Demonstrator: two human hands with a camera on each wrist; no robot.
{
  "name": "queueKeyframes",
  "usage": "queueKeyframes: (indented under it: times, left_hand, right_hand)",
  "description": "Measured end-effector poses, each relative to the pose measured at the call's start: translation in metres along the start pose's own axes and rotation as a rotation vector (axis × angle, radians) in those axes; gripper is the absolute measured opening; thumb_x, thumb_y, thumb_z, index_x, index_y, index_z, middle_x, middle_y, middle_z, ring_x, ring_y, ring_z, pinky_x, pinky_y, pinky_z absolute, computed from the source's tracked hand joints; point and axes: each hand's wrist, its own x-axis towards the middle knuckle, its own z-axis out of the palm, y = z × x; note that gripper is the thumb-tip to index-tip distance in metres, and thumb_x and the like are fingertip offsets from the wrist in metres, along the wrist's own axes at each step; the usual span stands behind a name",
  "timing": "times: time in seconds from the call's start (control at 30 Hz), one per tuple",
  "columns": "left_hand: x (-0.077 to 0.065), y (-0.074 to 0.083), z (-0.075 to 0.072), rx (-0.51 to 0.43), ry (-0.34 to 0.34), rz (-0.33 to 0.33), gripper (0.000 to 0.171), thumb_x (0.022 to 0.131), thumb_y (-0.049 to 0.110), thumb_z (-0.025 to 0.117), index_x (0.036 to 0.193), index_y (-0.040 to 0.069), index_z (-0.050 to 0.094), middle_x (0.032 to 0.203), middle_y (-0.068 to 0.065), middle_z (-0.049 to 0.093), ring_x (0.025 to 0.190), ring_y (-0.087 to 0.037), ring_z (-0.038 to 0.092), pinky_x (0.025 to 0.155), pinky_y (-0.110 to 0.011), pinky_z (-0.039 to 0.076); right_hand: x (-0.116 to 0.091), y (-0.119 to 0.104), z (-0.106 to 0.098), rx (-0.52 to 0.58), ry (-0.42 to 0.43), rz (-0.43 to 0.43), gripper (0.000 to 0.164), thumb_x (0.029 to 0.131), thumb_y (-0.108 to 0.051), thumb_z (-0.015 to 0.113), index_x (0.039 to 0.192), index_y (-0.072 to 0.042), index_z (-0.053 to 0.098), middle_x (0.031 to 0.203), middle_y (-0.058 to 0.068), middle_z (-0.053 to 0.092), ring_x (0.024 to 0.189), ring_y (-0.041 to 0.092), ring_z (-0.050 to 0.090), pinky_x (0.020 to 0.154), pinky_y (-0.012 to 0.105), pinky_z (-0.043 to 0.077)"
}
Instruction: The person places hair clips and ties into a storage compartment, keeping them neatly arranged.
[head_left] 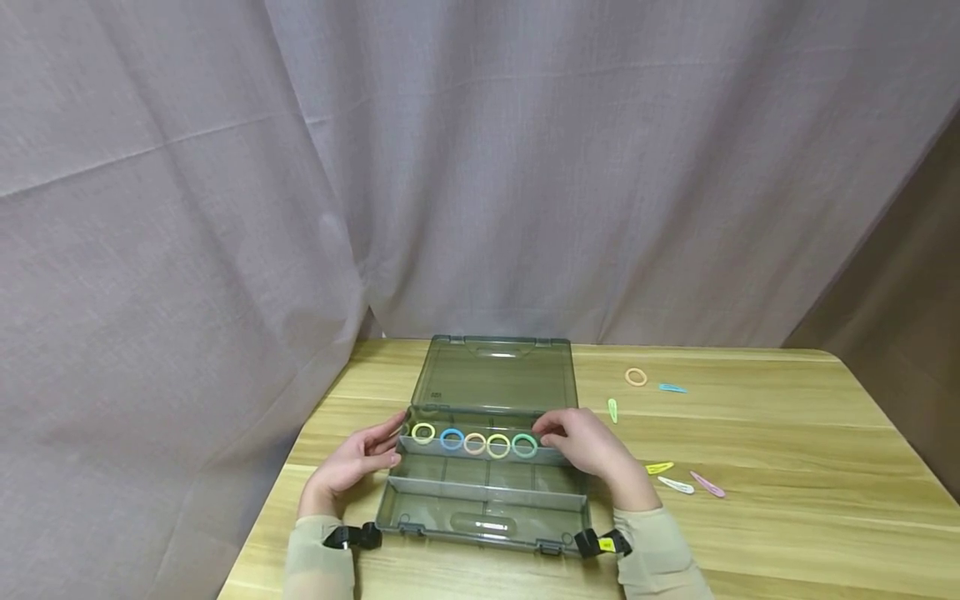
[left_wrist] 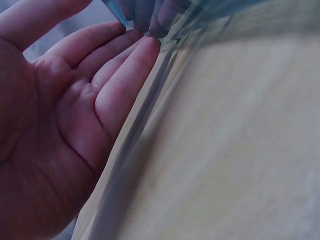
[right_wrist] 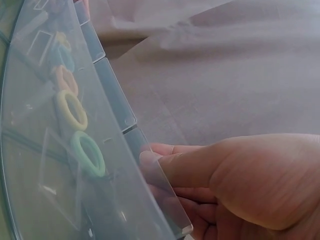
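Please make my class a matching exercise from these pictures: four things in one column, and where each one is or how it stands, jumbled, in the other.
Things
1. Lid
2. Row of five rings
3. Loose ring
4. Pink clip

Places or states
A. On the table, next to the white clip
B. In the back compartment of the box
C. Swung open
D. On the table, near the blue clip

Pairs: 1-C, 2-B, 3-D, 4-A

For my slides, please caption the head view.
Left hand and right hand flank an open organizer box holding five hair ties; snap hair clips lie at right.
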Motion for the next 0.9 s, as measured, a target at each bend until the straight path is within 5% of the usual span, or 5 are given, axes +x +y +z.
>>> queueKeyframes:
  times: [0.63,0.9]
  left_hand:
    - [-0.001,0.003,0.000,0.022,-0.007,-0.001,0.078,0.103,-0.001,0.067,0.163,-0.013,0.019,0.172,-0.029,0.010,0.154,-0.053,0.020,0.115,-0.019,0.039]
    - [-0.001,-0.002,-0.001,0.025,-0.004,0.009,0.077,0.103,0.000,0.067,0.164,-0.012,0.020,0.172,-0.029,0.011,0.153,-0.054,0.020,0.114,-0.019,0.040]
  right_hand:
    - [-0.009,0.010,-0.013,0.094,0.026,-0.028,0.016,0.102,-0.008,0.072,0.117,-0.003,0.078,0.113,0.009,0.078,0.100,0.019,0.071,0.087,0.040,0.061]
    - [-0.022,0.030,-0.044,0.098,0.154,0.015,0.022,0.105,-0.014,0.070,0.122,-0.002,0.077,0.112,0.006,0.079,0.100,0.023,0.072,0.086,0.040,0.060]
